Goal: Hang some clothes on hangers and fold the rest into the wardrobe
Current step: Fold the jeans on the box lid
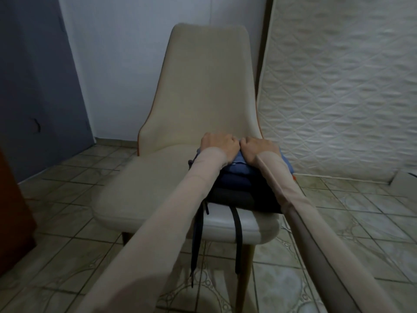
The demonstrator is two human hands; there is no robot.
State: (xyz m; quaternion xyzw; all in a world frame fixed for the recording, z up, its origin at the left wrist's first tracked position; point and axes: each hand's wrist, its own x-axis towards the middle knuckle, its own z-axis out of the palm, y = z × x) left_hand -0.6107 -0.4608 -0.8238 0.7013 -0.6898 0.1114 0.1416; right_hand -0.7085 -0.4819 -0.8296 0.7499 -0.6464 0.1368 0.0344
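Right now I see a quilted white mattress (338, 86) filling the right side of the frame, stood on its edge against the wall, with a tiled floor (67, 222) spreading across the bottom. At the upper left stands a grey-blue door (33, 75), and a brown piece of furniture (11, 211) shows at the left edge. A cream chair (203, 86) takes the centre, its back upright and its seat running toward me.

On the right part of that seat, at mid-frame, lies the stack of folded clothes (234, 184): a light blue piece on top, darker blue below it, then dark grey and black. Two dark cords (238, 233) hang from the stack over the front edge of the seat.

Both arms reach in from the bottom in beige sleeves (158, 222). My left hand (220, 146) and right hand (259, 150) sit knuckle to knuckle on the far top of the stack, fingers curled down into the light blue cloth, gripping it.

I can read no writing or label anywhere.
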